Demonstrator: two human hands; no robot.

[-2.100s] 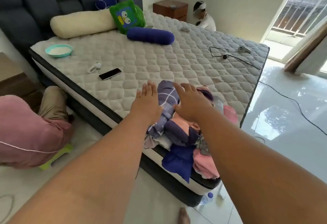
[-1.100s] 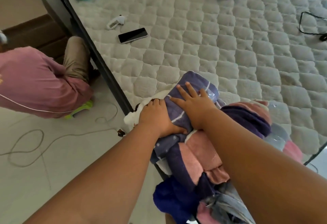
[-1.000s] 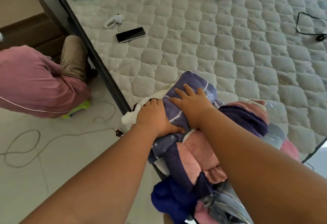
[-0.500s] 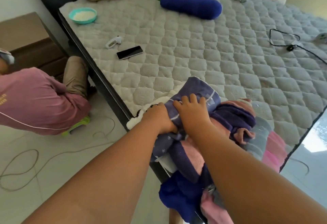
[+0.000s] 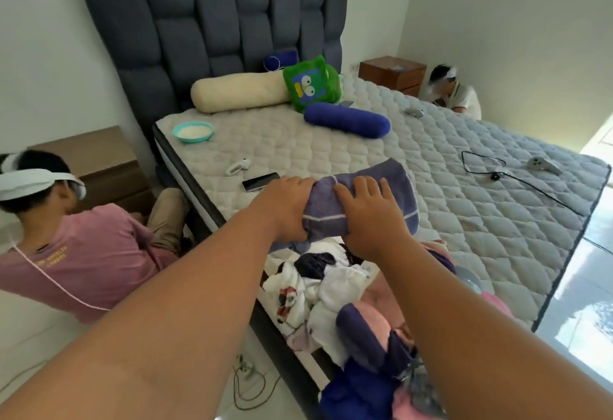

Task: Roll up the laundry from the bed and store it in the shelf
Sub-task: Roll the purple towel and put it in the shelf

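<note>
The purple garment (image 5: pixel 399 192), which half a second ago lay pressed under your hands on the laundry pile (image 5: pixel 318 282), is now lifted clear of it above the bed (image 5: pixel 481 230). Your left hand (image 5: pixel 290 209) grips its left end with curled fingers; your right hand (image 5: pixel 368 220) clasps it just beside, thumb hidden. One item is thus separated for rolling; the pile remains at the bed's near corner, and no shelf is in view.

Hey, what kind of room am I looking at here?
Probably a home bedroom: a quilted mattress against a padded headboard, a cream bolster pillow, and a wooden nightstand. The left hand and right hand hold a purple cloth.
</note>
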